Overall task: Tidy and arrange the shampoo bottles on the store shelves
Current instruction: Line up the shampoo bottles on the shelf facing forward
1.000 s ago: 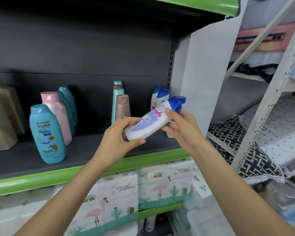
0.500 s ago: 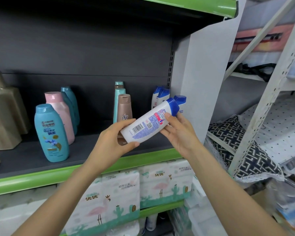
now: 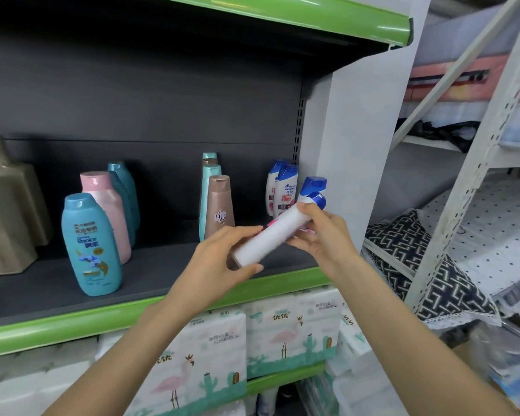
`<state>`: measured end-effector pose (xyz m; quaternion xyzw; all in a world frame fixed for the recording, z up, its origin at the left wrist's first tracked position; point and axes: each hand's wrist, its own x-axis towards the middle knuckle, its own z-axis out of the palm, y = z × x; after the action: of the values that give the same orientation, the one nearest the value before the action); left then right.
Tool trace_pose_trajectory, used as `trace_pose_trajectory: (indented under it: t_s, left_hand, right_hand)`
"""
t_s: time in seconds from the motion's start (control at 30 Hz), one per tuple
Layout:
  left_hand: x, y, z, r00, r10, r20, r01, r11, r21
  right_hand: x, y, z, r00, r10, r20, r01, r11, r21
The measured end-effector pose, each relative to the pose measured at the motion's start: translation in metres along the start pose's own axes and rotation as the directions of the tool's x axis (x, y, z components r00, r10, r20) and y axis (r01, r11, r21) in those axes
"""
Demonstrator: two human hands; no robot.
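Both hands' grip [image 3: 278, 235] unchanged, white bottle [image 3: 270, 235] rolled, barcode hidden

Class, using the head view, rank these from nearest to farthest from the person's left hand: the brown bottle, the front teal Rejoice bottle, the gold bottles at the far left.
From the left hand:
1. Brown bottle, just behind it.
2. Teal Rejoice bottle, further left, shelf front.
3. Gold bottles, far left end.

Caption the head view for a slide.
Both hands, left hand and right hand, hold a tilted white shampoo bottle before the shelf.
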<state>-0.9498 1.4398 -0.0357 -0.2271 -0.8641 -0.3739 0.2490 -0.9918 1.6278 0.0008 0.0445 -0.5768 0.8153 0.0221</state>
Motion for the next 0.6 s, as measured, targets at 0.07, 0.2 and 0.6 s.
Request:
trace_pose_trajectory:
  t_s: [0.07,0.2,0.6]
  left_hand:
    - [0.007,0.006,0.001,0.994,-0.082,0.070,0.086,0.994,-0.065]
    - [0.028,0.018,0.007,0.952,-0.206,0.228,0.262,0.930,-0.257]
    - [0.084,0.027,0.026,0.982,-0.175,0.070,0.187,0.945,-0.269]
  right_hand:
    - [0.002,-0.004,-0.002,0.999,-0.039,0.005,0.039,0.999,-0.008]
    - [0.007,-0.012,-0.007,0.991,-0.094,0.100,0.092,0.995,0.024]
    - [0.050,-0.053,-0.024,0.955,-0.235,0.181,0.272,0.937,-0.220]
